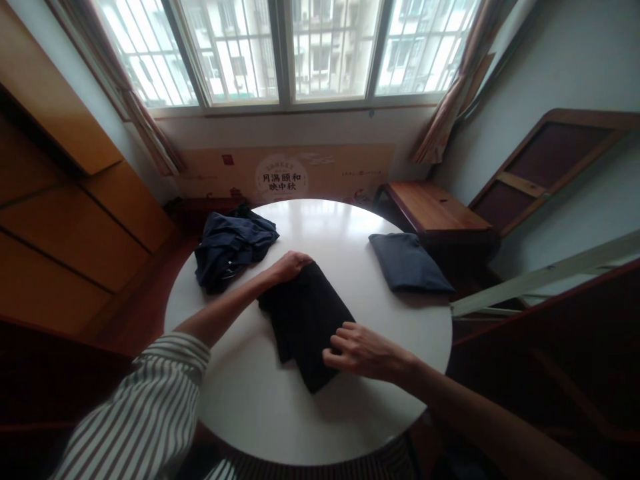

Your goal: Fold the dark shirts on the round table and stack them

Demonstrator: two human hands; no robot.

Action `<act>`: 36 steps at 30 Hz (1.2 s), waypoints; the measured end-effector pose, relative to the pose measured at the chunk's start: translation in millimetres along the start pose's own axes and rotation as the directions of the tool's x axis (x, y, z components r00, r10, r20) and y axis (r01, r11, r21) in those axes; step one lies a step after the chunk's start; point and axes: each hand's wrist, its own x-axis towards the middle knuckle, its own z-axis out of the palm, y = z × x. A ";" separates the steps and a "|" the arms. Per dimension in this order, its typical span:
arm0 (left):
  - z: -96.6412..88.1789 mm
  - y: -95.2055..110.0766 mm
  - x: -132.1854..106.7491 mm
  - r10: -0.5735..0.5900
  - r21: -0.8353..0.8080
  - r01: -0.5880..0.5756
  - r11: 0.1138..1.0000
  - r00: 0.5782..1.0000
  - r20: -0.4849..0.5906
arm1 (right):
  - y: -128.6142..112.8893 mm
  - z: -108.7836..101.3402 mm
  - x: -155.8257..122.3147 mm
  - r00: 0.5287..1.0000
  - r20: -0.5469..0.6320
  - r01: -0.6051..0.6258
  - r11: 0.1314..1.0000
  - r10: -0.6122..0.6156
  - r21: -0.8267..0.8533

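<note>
The left hand, fingers pressed together, rests on the top end of a folded black garment mid-way across a round white surface. The right hand lies spread at its edge. Crumpled navy clothing sits at 10 o'clock, a folded navy garment at 2 o'clock.

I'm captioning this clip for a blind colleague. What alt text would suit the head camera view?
A left hand rests on the far end of a folded black garment while a right hand touches its near edge, on a round white table. A crumpled dark navy garment and a folded blue-grey garment lie farther across the table, below a bright window.
</note>
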 end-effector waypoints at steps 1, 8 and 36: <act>2.5 3.7 8.3 0.030 -0.026 -0.030 0.999 0.999 0.024 | -9.5 -0.4 5.6 1.000 -0.015 0.011 1.000 -0.011 -0.003; 12.9 31.0 47.0 0.089 -0.036 -0.087 0.996 0.994 0.069 | -45.0 8.6 29.9 0.993 -0.033 -0.111 0.993 0.112 0.041; 43.6 34.4 -149.4 -0.475 -0.532 0.340 0.775 0.870 -0.135 | 142.6 54.9 145.8 0.992 -0.003 -0.113 0.898 0.127 0.425</act>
